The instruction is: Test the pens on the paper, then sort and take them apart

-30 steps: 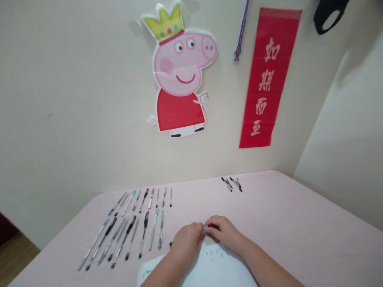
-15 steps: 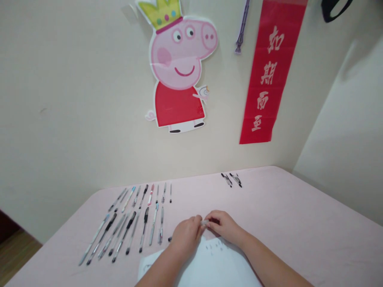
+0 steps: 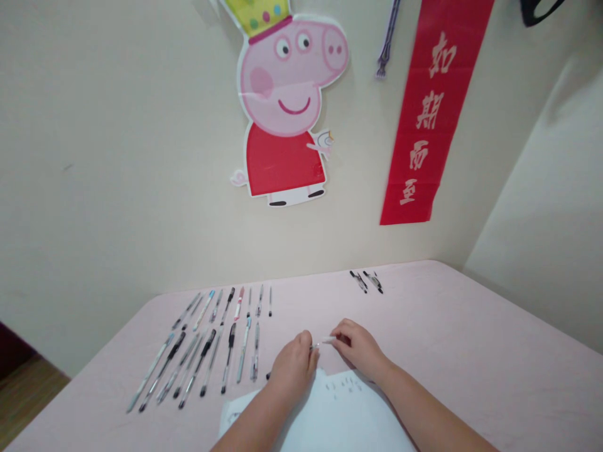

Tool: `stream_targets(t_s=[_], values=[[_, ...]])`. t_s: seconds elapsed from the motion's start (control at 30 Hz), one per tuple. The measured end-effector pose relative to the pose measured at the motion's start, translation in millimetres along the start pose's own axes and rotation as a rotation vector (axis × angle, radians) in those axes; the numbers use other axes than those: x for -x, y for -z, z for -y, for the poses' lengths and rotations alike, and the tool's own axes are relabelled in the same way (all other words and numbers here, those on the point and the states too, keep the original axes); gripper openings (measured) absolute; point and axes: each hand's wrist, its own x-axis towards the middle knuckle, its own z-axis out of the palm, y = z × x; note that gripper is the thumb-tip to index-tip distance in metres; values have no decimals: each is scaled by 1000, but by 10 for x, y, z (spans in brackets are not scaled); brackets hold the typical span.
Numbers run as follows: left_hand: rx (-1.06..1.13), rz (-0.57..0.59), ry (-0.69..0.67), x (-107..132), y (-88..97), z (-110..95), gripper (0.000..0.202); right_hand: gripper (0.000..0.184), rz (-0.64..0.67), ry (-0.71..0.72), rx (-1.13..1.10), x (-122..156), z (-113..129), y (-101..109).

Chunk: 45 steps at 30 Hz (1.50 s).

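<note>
Left hand pinched clear bit, right hand pinched white tube; I just pulled hands apart, so they looked split.

Pale wall: flat pink cartoon-pig cutout, red-dressed; at right, long red banner with pale characters; thin purple cord hanging between.

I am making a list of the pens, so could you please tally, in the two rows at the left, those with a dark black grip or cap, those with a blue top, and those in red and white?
Black-gripped or black-capped pens: 4
Blue-topped pens: 3
Red-and-white pen: 1
Total: 8
</note>
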Motion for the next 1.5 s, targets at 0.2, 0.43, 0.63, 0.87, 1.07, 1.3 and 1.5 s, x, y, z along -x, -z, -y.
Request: stream_targets(t_s=[0.2, 0.43, 0.63, 0.87, 1.07, 1.3, 1.5], values=[[81, -66, -10, 4, 26, -10, 12, 17, 33, 24, 30, 13, 29, 5], [346, -314, -217, 32, 187, -39, 26, 19, 36, 4, 3, 3, -7, -9], [641, -426, -87, -26, 207, -33, 37, 19, 17, -3, -25, 9, -8, -6], [1498, -265, 257, -155, -31, 26, 30, 21, -48, 29, -89, -10, 5, 6], [1877, -165, 430, -138, -14, -49, 8, 35, -63, 23, -124, -20, -37, -21], [1964, -137, 412, -137, -8, -44, 12, 44, 81, 10, -236, 4, -32, -61], [1935, -100, 436, -143, -30, -23, 8, 43, 85, -63, -352, -13, -4, -30]])
